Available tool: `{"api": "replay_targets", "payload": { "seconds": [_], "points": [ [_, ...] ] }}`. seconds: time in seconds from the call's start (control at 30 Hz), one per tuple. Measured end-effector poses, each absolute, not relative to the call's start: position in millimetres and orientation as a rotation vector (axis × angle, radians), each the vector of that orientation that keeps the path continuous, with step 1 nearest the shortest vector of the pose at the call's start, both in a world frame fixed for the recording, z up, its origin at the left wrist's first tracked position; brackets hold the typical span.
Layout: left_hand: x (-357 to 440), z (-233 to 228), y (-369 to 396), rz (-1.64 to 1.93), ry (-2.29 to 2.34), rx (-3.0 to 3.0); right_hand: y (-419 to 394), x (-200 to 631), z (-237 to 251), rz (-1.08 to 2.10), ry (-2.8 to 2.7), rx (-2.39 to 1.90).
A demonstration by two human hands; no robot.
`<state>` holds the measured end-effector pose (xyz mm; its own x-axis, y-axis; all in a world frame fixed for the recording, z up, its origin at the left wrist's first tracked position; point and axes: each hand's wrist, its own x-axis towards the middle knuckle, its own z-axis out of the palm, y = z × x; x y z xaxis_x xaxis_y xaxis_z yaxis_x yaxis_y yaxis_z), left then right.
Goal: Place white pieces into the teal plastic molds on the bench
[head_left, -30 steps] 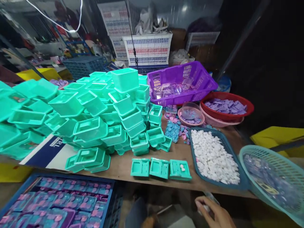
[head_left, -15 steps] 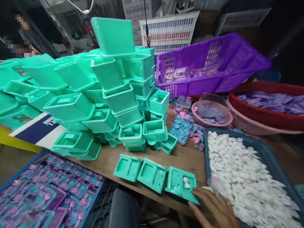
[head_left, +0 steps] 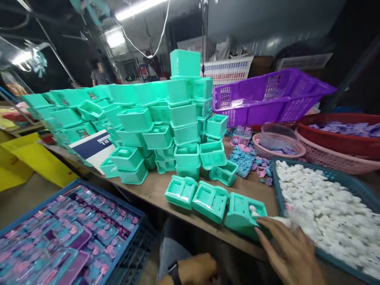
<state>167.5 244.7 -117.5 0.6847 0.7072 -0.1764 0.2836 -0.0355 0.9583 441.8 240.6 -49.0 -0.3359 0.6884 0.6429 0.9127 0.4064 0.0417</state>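
Note:
My right hand (head_left: 289, 245) is at the right end of the nearest green plastic box (head_left: 240, 217), with its thumb and fingers around the corner. A small white piece (head_left: 253, 210) lies in this box's recess, close to my fingertips. Two more green boxes, a middle one (head_left: 210, 202) and a left one (head_left: 181, 192), stand beside it in a row along the table edge. Low in the view, my left hand (head_left: 202, 267), with a dark band on the wrist, is over my lap; its fingers are hidden and blurred.
Stacked green boxes (head_left: 184, 114) rise behind the row. A teal basket (head_left: 276, 186) of white pieces stands right, below a purple crate (head_left: 252, 114) and a red basin (head_left: 341, 144). Blue and pink parts (head_left: 242, 160) lie between. A blue crate (head_left: 139, 219) of packed sets stands left.
My view has tilted up and shifted left, so the boxes appear lower and farther right. My left hand has come into view at the bottom. My right hand stays at the same box.

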Motion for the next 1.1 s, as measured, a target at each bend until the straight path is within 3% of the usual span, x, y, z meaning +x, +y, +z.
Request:
{"api": "replay_targets", "payload": {
  "seconds": [0.17, 0.33, 0.63, 1.1],
  "points": [
    [103.6, -50.3, 251.4, 1.017, 1.138, 1.867, 249.3, 409.5, -29.6, -0.423, -2.005, -1.429],
    [71.4, -42.6, 291.8, 1.448, 1.458, 1.877, 283.7, 372.3, 5.9, -0.204, -2.052, -1.313],
    [73.0, -65.6, 304.6, 1.3, 1.471, 2.061, 309.3, 404.2, 52.3, -0.164, -1.975, -1.371],
    [84.8, -65.6, 287.7, 1.247, 1.45, 2.14, 276.0, 435.2, 30.1, -0.124, -1.944, -1.409]
  ]
}}
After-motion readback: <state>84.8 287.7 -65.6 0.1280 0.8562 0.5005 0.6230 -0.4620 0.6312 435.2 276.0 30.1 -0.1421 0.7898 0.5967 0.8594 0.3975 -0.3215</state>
